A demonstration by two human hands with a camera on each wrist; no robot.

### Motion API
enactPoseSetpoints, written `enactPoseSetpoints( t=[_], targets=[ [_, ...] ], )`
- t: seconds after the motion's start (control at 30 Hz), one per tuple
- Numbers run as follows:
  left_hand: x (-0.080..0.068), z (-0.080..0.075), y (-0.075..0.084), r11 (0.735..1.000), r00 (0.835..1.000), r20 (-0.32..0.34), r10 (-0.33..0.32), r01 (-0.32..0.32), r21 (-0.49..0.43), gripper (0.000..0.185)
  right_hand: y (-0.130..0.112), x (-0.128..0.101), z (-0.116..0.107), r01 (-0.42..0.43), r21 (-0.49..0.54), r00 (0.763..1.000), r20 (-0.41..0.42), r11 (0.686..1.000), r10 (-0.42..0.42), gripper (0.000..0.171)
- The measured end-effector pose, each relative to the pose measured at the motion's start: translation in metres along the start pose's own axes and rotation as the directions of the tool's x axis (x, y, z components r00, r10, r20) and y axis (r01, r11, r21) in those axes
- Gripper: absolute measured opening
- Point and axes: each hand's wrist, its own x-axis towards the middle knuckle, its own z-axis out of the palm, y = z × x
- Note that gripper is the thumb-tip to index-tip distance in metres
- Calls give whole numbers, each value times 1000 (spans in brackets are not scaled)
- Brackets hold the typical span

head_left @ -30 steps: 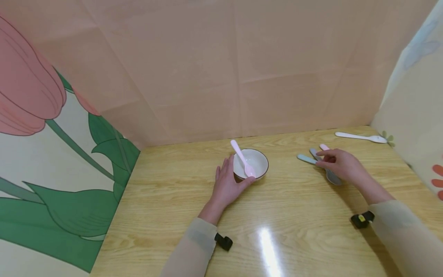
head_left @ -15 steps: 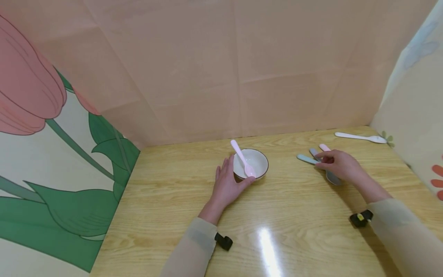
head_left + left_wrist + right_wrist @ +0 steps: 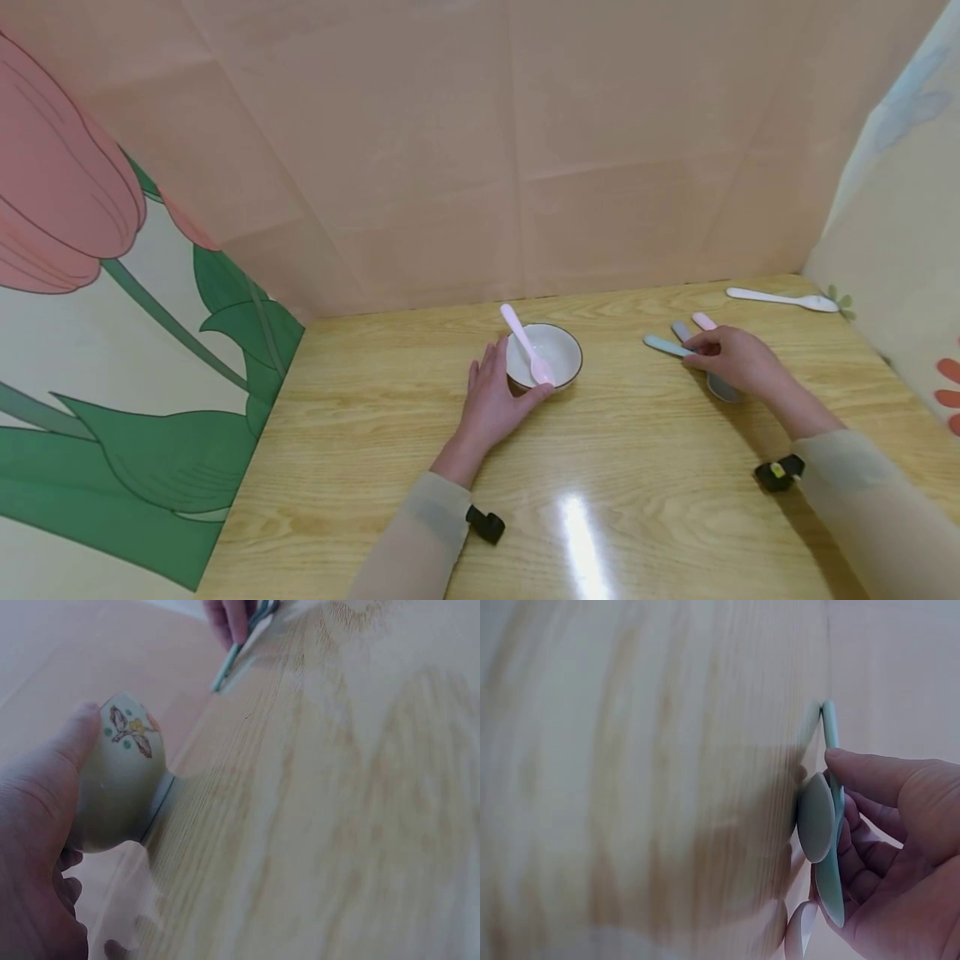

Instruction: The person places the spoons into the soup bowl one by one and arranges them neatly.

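- Head view: green spoon, lay at right, well apart from the bowl to its left; long axis ran far-left to near-right, handle end leftward.
- Right hand: the nearer; reached in from near right, thumb and fingers pinching that spoon, little gap between.
- Left hand: half spread, held the bowl round its left and near sides.
- Left wrist view: thumb rested against the bowl.
- Right wrist view: thumb pressed the green handle, fingers partly hidden behind.
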Motion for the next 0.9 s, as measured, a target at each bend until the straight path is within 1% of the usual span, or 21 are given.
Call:
enactPoseSetpoints(
  t=[0.27,0.5,0.67,0.9],
  targets=[
    [-1,-1,2,1000,1000,2,-3,3,-5,115,-1,-1,0,9,12,1000,-20,1000,-8,34],
    [-1,0,1,1000,1000,1,-3,3,-4,114,-5,-4,-2,-29,37,999,-25,999,30,38],
    [0,1,-1,1000,1000,-3,3,-3,13,115,-7,-7,-3,-47,93,998,-47,995,51,40],
    [1,0,-1,1000,1000,-6,17,-17,23,115,-15,-10,-5,-55,193,994,-80,980,71,41]
  ],
)
